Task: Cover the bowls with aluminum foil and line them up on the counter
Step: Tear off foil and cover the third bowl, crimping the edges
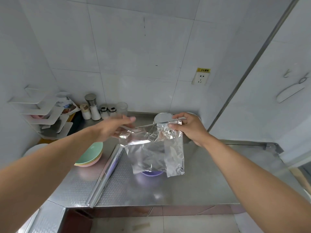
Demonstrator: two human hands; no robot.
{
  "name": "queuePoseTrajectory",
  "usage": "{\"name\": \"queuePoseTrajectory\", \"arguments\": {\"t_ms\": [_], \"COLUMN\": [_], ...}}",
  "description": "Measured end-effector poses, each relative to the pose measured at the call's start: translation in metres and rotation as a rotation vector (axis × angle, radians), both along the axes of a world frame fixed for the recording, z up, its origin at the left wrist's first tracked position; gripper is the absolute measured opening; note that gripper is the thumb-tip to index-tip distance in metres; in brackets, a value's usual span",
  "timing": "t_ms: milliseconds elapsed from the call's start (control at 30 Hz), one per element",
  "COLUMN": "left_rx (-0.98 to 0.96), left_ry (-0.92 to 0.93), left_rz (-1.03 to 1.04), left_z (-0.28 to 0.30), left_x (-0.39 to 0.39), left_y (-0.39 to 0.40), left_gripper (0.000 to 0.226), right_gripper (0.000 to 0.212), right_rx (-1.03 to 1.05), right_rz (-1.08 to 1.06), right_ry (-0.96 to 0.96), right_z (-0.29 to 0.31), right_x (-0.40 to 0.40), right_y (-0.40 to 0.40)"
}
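A crumpled sheet of aluminum foil (154,148) hangs in the air above the steel counter (193,182). My left hand (114,128) pinches its left top corner and my right hand (190,126) pinches its right top edge. Below the sheet a purple bowl (151,173) stands on the counter, mostly hidden by the foil. A foil roll (104,175) lies diagonally to the left of it. A stack of bowls, green on top (90,155), sits further left. Two foil-covered bowls (162,117) stand at the back wall behind my right hand.
Spice jars and a grinder (94,108) line the back left by a white corner rack (43,111). A white plate (33,148) lies at the left edge. A wall socket (200,78) is above the counter. The counter's front edge drops to the floor.
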State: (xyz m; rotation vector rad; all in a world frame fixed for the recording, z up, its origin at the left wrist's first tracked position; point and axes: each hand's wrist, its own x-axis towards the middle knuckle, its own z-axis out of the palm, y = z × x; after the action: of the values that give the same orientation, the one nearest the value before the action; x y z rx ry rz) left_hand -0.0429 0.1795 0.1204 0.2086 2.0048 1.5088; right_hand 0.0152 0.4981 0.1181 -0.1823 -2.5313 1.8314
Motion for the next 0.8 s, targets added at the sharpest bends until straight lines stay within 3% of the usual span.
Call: {"name": "queuePoseTrajectory", "arguments": {"t_ms": [67, 167, 233, 300, 367, 433, 500, 567, 700, 800], "left_rx": [-0.255, -0.412, -0.369, -0.314, -0.25, -0.223, -0.214, -0.169, -0.208, -0.271], "left_ry": [0.169, 0.258, 0.243, 0.215, 0.186, 0.166, 0.165, 0.141, 0.145, 0.185], "left_rz": [-0.131, -0.138, -0.114, -0.05, -0.01, 0.001, -0.012, -0.026, -0.005, -0.083], "left_z": [-0.003, -0.019, -0.028, -0.035, -0.04, -0.037, -0.028, -0.024, -0.022, -0.022], "left_x": [0.001, 0.002, 0.007, 0.007, 0.007, 0.009, 0.011, 0.01, 0.01, 0.006], "left_y": [0.009, 0.016, 0.018, 0.019, 0.019, 0.02, 0.02, 0.022, 0.022, 0.017], "left_gripper": [0.068, 0.079, 0.069, 0.062, 0.068, 0.062, 0.028, 0.014, 0.023, 0.048], "right_gripper": [0.04, 0.037, 0.035, 0.063, 0.087, 0.081, 0.067, 0.054, 0.067, 0.047], "right_rx": [-0.007, -0.113, -0.141, -0.111, -0.106, -0.091, -0.075, -0.095, -0.086, -0.07], "right_rz": [-0.009, -0.04, -0.054, -0.034, -0.04, -0.048, -0.04, -0.036, -0.038, -0.038], "right_ry": [-0.001, -0.022, -0.082, -0.193, -0.22, -0.208, -0.204, -0.199, -0.17, -0.15], "right_z": [0.003, 0.009, 0.008, 0.004, -0.004, -0.009, -0.007, -0.003, -0.005, -0.001], "right_x": [-0.001, 0.0, 0.001, 0.002, 0.001, -0.002, -0.002, -0.003, -0.005, -0.001], "right_y": [-0.003, -0.006, -0.006, -0.004, -0.001, 0.001, 0.0, 0.001, 0.001, -0.001]}}
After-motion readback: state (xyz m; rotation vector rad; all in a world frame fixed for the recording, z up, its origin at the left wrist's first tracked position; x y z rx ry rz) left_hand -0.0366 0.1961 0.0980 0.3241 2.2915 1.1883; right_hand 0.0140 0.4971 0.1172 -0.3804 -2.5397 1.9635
